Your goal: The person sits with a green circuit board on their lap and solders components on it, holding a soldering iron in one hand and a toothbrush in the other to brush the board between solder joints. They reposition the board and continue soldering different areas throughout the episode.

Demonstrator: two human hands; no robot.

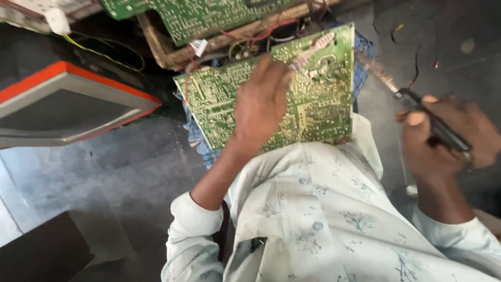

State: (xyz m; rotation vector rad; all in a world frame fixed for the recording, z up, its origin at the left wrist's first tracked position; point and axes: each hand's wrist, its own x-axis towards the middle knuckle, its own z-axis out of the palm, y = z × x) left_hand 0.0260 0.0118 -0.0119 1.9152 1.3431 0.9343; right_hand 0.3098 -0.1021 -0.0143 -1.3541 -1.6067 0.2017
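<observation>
The board rests on the person's lap, solder side up, the left hand pressed flat on it, fingers together. To its right, the right hand pinches a soldering iron. Left of the hand sits an orange-rimmed screen on grey floor.

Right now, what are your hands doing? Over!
Left hand flat on the green circuit board in the lap. Right hand, grip shut on a dark soldering tool, off the board. Nothing between them.

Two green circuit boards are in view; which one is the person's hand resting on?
The nearer circuit board, propped on the person's lap, has the left hand lying flat on it. The other circuit board sits untouched at the top, behind a wooden frame.
</observation>
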